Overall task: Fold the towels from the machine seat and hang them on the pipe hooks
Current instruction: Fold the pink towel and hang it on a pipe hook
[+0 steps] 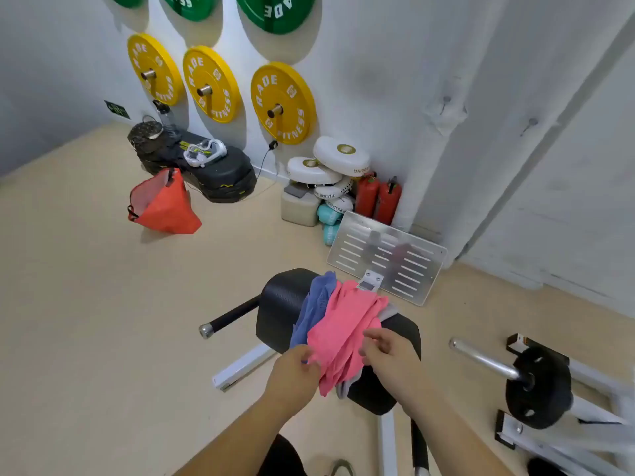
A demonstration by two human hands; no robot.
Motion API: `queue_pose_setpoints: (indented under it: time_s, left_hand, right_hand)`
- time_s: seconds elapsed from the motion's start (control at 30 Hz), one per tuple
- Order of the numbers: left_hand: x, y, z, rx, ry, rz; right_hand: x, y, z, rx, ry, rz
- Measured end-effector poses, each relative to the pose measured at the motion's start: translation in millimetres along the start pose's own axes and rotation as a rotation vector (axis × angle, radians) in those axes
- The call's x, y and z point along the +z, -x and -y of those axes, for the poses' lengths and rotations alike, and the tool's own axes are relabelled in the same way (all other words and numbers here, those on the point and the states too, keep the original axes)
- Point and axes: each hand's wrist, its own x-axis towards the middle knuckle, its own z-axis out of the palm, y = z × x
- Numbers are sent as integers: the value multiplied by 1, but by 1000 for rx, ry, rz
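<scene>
Soft matt cloth on the pink towel (pixel 343 333) and the blue towel (pixel 314 309), both crumpled. Black seat pad (pixel 280 304) in grainy, slightly shiny vinyl. Slotted footplate (pixel 386 257) in brushed, reflective metal. Glossy yellow plates (pixel 282 103) with chrome-looking hubs. Orange bag (pixel 163 204) in thin, smooth synthetic fabric. Matt beige floor (pixel 86 304).

Towels (pixel 343 324) lie heaped on the seat (pixel 278 304).
</scene>
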Motion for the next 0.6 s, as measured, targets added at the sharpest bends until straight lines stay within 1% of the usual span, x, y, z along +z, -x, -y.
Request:
queue_pose_setpoints:
  time_s: [0.03, 0.1, 0.17, 0.23, 0.37, 0.47, 0.6]
  left_hand:
    - [1, -18, 3, -23, 46, -15]
    - [0, -49, 5, -70, 15, -35]
    - [-1, -81, 6, -129, -23, -7]
    - [0, -109, 14, -177, -63, 60]
    - [-4, -151, 24, -254, -132, 261]
    - [-20, -159, -2, -198, -127, 364]
    - [-51, -150, -62, -36, -46, 447]
  right_hand:
    - [4, -11, -1, 3, -16, -5]
    - [9, -30, 3, 38, -25, -6]
    - [16, -46, 6, 96, -44, -24]
    - [24, -61, 6, 163, -67, -50]
    - [44, -81, 17, 303, -123, -113]
    - [54, -90, 32, 374, -149, -151]
    - [57, -85, 49, 406, -122, -119]
